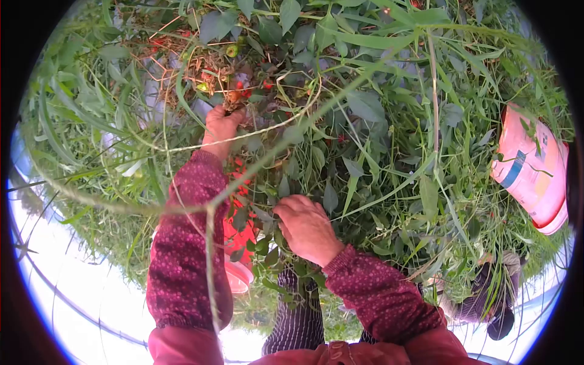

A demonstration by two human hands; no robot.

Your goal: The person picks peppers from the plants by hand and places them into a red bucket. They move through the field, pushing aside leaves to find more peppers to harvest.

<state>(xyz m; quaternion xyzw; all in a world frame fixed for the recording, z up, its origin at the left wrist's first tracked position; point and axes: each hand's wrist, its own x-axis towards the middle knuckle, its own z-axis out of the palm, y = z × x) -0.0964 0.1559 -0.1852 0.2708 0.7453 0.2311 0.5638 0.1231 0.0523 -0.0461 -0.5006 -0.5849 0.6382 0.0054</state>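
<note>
A: Layout, largest first?
B: Foliage bed (365, 109), nearly edge to edge. Left sleeve (191, 243), maroon, dotted, extends up to 10 o'clock; right sleeve (380, 289) enters from 5.
A: Containers?
B: Pale pink bucket (529, 170), 3 o'clock, tilted, well apart from both hands. Blue panel on its label; lettering too small to read. Co-worker (490, 292) at 4 o'clock, apart from the wearer. Red bucket (238, 243) at 7 o'clock, partly behind leaves, just beside the left sleeve.
A: Hands?
B: Right hand (307, 228), just below center toward 6: fingers curved into leaves, tips hidden; cannot tell whether they grip. Left hand (223, 129), 10 o'clock: thumb and fingers together on withered stems (230, 108).
A: Fruit?
B: Red fruits (241, 90) at 11, just above the left hand; green fruit (232, 50) farther up.
A: Clearance?
B: Leaves crowd both hands. Blurred grass stalk (211, 255) crosses before the left sleeve. Leafy gap between the hands; wider foliage span between right hand and pale pink bucket.
</note>
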